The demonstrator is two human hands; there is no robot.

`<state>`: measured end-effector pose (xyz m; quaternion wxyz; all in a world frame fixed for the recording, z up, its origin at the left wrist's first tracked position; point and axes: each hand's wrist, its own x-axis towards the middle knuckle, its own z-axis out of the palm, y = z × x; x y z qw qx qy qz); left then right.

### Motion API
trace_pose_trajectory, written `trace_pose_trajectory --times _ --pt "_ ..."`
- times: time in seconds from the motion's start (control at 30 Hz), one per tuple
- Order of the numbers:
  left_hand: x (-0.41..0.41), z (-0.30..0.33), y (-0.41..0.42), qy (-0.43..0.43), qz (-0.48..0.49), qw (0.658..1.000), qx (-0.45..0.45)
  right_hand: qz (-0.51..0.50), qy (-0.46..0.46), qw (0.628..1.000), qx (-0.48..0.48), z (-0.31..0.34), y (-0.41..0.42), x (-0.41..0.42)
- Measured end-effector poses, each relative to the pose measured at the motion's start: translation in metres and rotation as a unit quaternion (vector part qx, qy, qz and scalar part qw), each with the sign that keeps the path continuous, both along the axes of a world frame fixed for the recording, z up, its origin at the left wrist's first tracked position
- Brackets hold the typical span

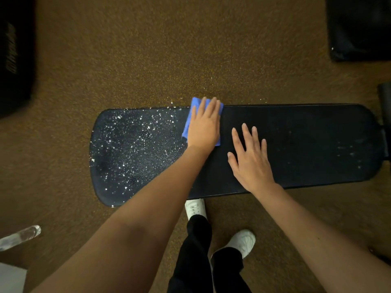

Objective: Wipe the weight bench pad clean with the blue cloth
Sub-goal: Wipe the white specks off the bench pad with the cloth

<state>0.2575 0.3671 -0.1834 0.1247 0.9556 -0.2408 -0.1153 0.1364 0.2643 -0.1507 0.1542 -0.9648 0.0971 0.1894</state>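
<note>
The black weight bench pad (306, 142) lies lengthwise across the view. Its left part (131, 149) is speckled with shining water droplets, while the right part looks dull and dry. My left hand (204, 123) lies flat on the folded blue cloth (187, 123), pressing it against the pad near the far edge, right at the border of the wet area. Most of the cloth is hidden under the hand. My right hand (250, 159) rests flat on the dry part of the pad with its fingers spread and holds nothing.
Speckled brown gym flooring (158, 49) surrounds the bench. A clear plastic bottle (20, 236) lies on the floor at lower left. Dark equipment stands at the left edge (14, 56) and top right (359, 28). My white shoes (243, 242) and black trousers are below the pad.
</note>
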Motion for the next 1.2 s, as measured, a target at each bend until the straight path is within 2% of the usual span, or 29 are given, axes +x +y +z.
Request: trace_pose_trajectory --times 0.13,0.27,0.43,0.63,0.77,0.93,1.03,1.2 --pt "0.014 -0.002 -0.002 -0.007 -0.066 0.998 -0.013 -0.003 0.010 1.000 -0.006 0.000 0.002 0.003" --pt "0.030 -0.007 0.038 -0.074 0.002 0.997 -0.027 0.000 0.011 1.000 0.002 0.001 0.000 0.003" --pt "0.034 -0.005 0.042 -0.062 0.026 0.998 -0.015 -0.015 0.007 1.000 0.007 0.004 0.007 0.006" --pt "0.015 0.001 -0.002 -0.008 -0.025 0.999 -0.025 -0.008 0.008 1.000 0.019 0.004 0.014 0.013" --pt "0.024 -0.006 0.021 -0.054 -0.059 0.996 -0.025 -0.008 0.007 1.000 0.023 0.003 0.013 0.015" --pt "0.035 -0.003 0.057 -0.077 -0.011 0.997 -0.008 -0.013 0.009 0.999 0.034 0.004 0.012 0.015" --pt "0.029 0.000 0.042 -0.058 0.003 0.998 -0.009 -0.021 0.011 0.999 0.038 0.006 0.015 0.016" --pt "0.008 0.002 0.021 0.019 -0.048 0.999 -0.009 -0.029 0.019 0.999 0.034 0.007 0.017 0.018"
